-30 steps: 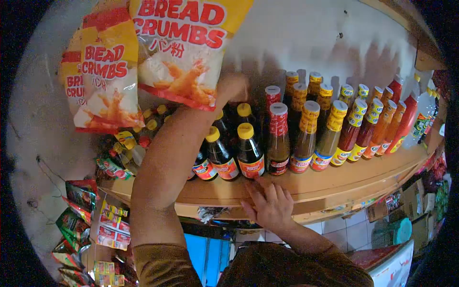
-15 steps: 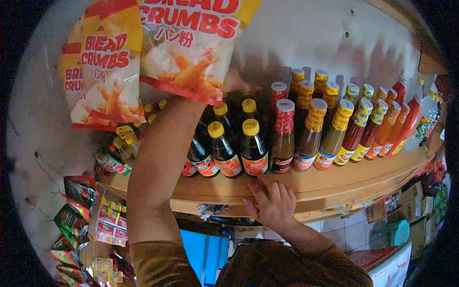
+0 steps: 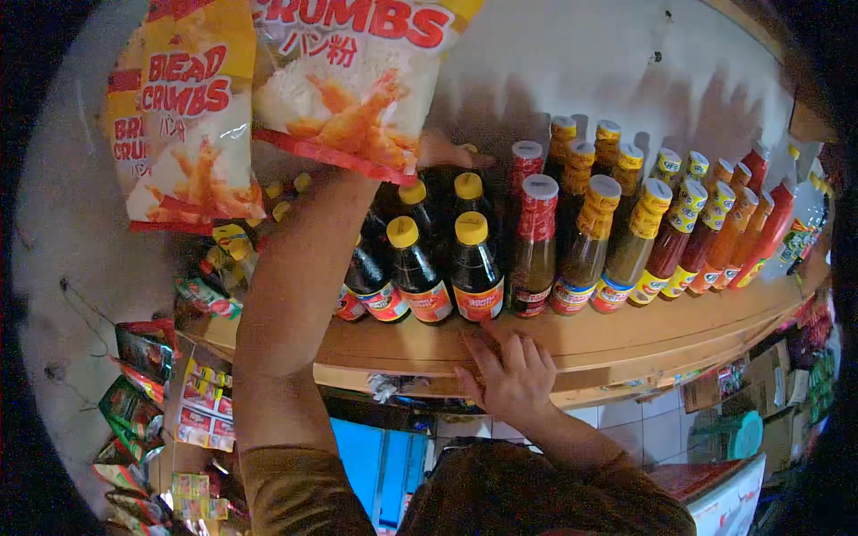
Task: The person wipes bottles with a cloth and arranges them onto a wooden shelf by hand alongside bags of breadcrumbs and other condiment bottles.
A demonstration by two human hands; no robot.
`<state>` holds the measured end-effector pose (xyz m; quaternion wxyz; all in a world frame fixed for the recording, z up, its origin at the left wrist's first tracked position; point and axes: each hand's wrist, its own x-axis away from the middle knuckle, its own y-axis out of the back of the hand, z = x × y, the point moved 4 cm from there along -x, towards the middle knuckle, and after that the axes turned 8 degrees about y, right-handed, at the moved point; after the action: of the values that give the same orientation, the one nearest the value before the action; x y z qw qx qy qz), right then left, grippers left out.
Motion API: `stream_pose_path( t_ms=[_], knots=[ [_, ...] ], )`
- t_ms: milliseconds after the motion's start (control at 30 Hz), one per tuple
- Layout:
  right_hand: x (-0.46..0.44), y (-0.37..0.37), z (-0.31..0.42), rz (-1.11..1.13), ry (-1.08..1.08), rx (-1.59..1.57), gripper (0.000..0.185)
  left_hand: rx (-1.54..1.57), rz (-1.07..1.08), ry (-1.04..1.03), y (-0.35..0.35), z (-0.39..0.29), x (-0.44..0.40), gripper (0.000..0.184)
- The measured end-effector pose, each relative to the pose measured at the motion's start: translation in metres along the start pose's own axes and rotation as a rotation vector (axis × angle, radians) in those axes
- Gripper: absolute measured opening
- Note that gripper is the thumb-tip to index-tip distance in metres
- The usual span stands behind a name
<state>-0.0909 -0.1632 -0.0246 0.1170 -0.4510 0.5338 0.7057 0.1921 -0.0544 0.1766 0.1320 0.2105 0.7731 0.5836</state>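
Behind the dark yellow-capped bottles (image 3: 476,268), my left hand (image 3: 447,154) reaches toward the back of the shelf, partly covered by a hanging bread crumbs bag (image 3: 349,98). Its fingers are dim and what they touch cannot be made out. My right hand (image 3: 514,375) rests on the front edge of the wooden shelf (image 3: 590,348), fingers spread, just below the nearest dark bottle, holding nothing. A red-capped bottle (image 3: 534,246) stands right of the dark bottles, beside yellow-capped sauce bottles (image 3: 585,250).
Red and orange sauce bottles (image 3: 728,237) continue along the shelf to the right. More bread crumbs bags (image 3: 192,125) hang at the upper left. Sachets (image 3: 207,406) hang at the lower left. A blue panel (image 3: 362,456) and a green stool (image 3: 744,435) are below.
The view has shifted slightly, so the bags sit higher and the bottles a little farther right. My left hand has moved slightly right behind the bottles. My right hand stays at the shelf edge.
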Motion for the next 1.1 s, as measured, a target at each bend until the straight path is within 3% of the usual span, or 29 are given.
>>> stream_pose_path(
  t_ms=[600,633,700,767,867,1033,1100],
  knots=[
    [0.003,-0.002,-0.004,-0.035,0.024,-0.029,0.041,-0.011,0.019,0.033,0.001,0.006,0.022,0.066],
    [0.003,-0.002,-0.004,-0.046,0.027,-0.031,0.041,0.011,-0.088,0.068,0.004,0.003,0.035,0.066],
    [0.002,-0.002,-0.004,-0.033,0.027,-0.017,0.042,-0.360,-0.432,-0.096,0.014,0.015,0.067,0.059],
    [0.002,-0.002,-0.003,-0.037,0.022,-0.001,0.042,-0.309,-0.610,-0.118,0.010,0.004,0.115,0.052],
    [0.005,-0.004,-0.001,-0.039,0.003,0.003,0.040,0.238,-0.621,0.116,-0.012,-0.007,0.201,0.050],
    [0.010,-0.008,-0.002,0.006,0.014,-0.004,0.040,-0.131,-0.820,-0.145,-0.065,-0.010,0.298,0.054],
    [0.007,0.000,0.000,-0.051,0.055,-0.124,0.043,0.071,-1.128,-0.159,-0.101,0.015,0.347,0.048]
  ],
)
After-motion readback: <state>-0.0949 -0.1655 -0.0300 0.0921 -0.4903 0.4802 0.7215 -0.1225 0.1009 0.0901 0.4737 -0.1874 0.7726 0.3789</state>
